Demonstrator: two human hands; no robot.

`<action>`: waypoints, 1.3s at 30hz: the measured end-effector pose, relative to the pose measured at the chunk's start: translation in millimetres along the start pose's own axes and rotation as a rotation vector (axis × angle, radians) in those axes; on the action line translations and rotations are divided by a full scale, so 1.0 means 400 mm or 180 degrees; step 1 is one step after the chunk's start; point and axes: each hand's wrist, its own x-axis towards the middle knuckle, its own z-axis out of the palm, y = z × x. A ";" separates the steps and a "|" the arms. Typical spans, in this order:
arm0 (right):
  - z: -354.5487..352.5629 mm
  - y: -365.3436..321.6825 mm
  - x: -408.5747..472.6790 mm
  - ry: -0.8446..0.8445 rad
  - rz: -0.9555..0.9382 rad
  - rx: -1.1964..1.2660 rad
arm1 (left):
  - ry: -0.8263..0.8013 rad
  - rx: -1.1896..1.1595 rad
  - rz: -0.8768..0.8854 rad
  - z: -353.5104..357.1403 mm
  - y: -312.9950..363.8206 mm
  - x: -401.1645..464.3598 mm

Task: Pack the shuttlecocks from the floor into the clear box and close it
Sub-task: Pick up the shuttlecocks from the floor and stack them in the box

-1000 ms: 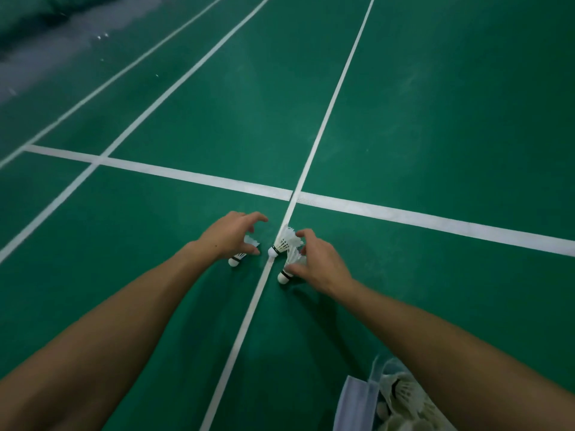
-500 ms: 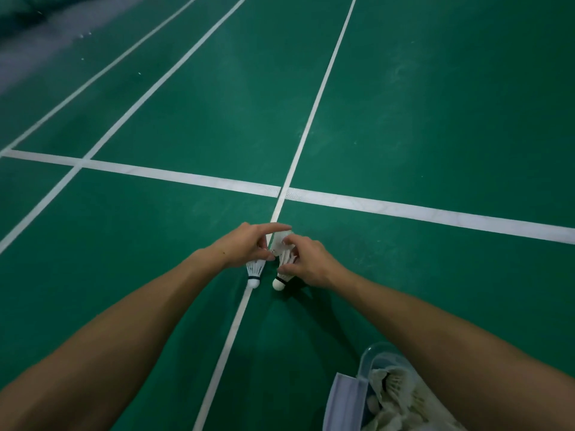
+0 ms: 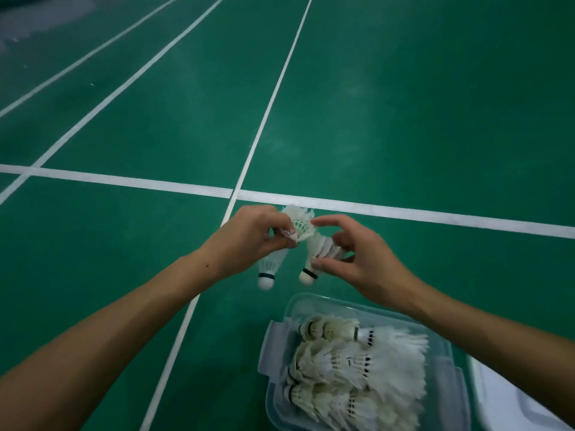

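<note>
My left hand (image 3: 249, 236) pinches the feathers of a white shuttlecock (image 3: 270, 269) that hangs cork down, and another shuttlecock (image 3: 298, 220) sticks up between both hands. My right hand (image 3: 361, 259) grips a shuttlecock (image 3: 317, 256) with its cork pointing down-left. Both hands are lifted above the green floor, just beyond the clear box (image 3: 448, 365). The open box at the lower right holds several white shuttlecocks (image 3: 357, 365) lying in rows.
White court lines (image 3: 124, 181) cross the green floor (image 3: 404, 119). A white lid-like piece (image 3: 510, 399) lies right of the box, cut off by the frame edge. A grey latch flap (image 3: 272, 349) hangs on the box's left side.
Both hands have lifted the shuttlecocks off the floor and drawn them back toward the box. The view has tilted down, so more of the box shows.
</note>
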 end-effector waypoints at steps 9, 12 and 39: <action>-0.117 0.005 -0.322 0.0742 0.0218 0.0669 | -0.0260 -0.0269 0.0195 0.068 0.248 -0.073; -0.127 0.041 -0.407 0.1047 0.0375 0.0817 | -0.0503 -0.0368 0.0224 0.095 0.280 -0.105; 0.079 0.151 -0.510 0.0954 0.1351 -0.0319 | -0.1272 0.0032 0.0306 0.286 0.283 -0.166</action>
